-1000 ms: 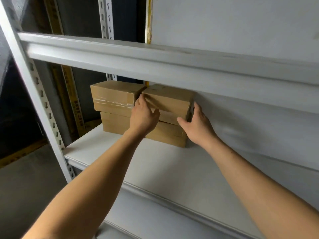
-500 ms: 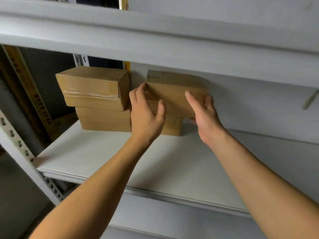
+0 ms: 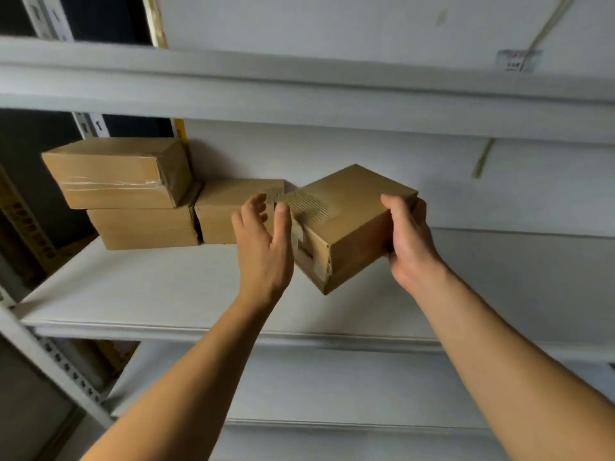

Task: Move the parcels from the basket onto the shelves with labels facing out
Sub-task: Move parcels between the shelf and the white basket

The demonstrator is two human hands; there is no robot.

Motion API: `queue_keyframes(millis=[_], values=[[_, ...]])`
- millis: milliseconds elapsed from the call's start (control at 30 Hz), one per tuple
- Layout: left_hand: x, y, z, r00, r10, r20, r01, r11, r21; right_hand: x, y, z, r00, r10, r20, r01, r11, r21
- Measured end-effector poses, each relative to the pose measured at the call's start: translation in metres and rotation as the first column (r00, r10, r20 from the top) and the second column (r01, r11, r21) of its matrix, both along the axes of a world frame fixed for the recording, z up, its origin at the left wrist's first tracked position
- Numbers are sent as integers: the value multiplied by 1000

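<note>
Both arms reach forward, right hand fingers curled, left hand fingers spread.

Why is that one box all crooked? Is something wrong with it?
The cardboard parcel is tilted, one corner pointing down, off the shelf. The right hand grips it; the left hand touches its taped end. The three other parcels sit flat and look fine.

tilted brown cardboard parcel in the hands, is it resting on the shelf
No, the tilted brown cardboard parcel is held above the white shelf by the right hand.
</note>
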State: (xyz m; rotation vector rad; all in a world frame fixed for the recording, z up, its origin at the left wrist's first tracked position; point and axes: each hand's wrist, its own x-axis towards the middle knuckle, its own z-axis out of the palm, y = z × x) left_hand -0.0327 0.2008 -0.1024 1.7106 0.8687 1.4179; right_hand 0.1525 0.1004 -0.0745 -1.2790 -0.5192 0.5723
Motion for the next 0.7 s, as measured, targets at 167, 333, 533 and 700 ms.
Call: queue_keyframes(millis=[167,333,533,700], values=[[25,-64,14,877,-471,90,457,763,-457,30,-92,-7,1000,24,6,-24,1000,-12],[68,-140,3,820,-546,173,566,727,-389,54,-176,-11,995,-95,35,96,995,-31],[136,-221,-12,746,-634,206,665,685,-298,50,-286,-24,973,-227,46,230,970,-73],[190,-286,-30,584,-797,155,796,525,-301,67,-362,-41,917,-398,11,398,916,-59]])
